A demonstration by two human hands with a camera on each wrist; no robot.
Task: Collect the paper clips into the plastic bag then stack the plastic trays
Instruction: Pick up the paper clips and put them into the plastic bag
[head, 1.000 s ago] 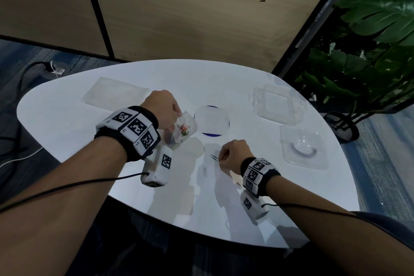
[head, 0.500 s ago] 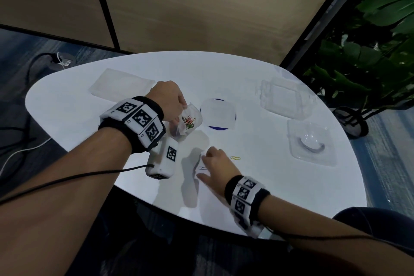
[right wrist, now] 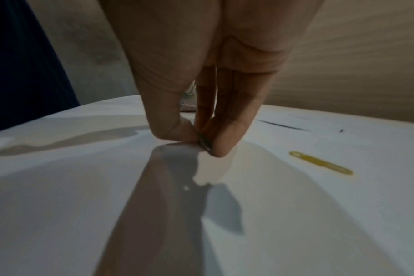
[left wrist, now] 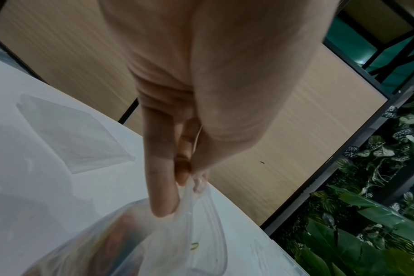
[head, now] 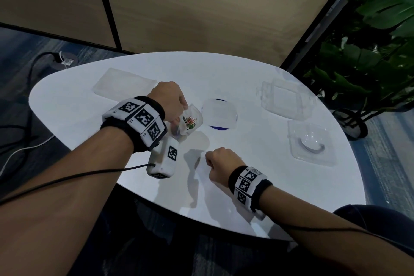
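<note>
My left hand [head: 181,114] holds a clear plastic bag [head: 192,121] just above the white table, pinching its rim [left wrist: 196,184] between thumb and fingers. Several coloured paper clips [head: 190,121] lie inside the bag. My right hand [head: 208,159] is curled at the table surface near the front. Its thumb and forefinger pinch a dark paper clip [right wrist: 205,144] against the tabletop. A yellow paper clip [right wrist: 320,165] lies loose just right of those fingers. Clear trays stand at the right: a square one [head: 285,99] and one with a round dome [head: 311,141].
A round clear tray with a blue rim [head: 219,116] sits right of the bag. A flat clear plastic piece [head: 124,84] lies at the back left. The table's front edge [head: 201,215] is close to my right wrist. A potted plant [head: 369,56] stands beyond the right side.
My right hand moved left, lay flat on the table, and has now curled into a pinch on a clip. The left hand has kept hold of the bag.
</note>
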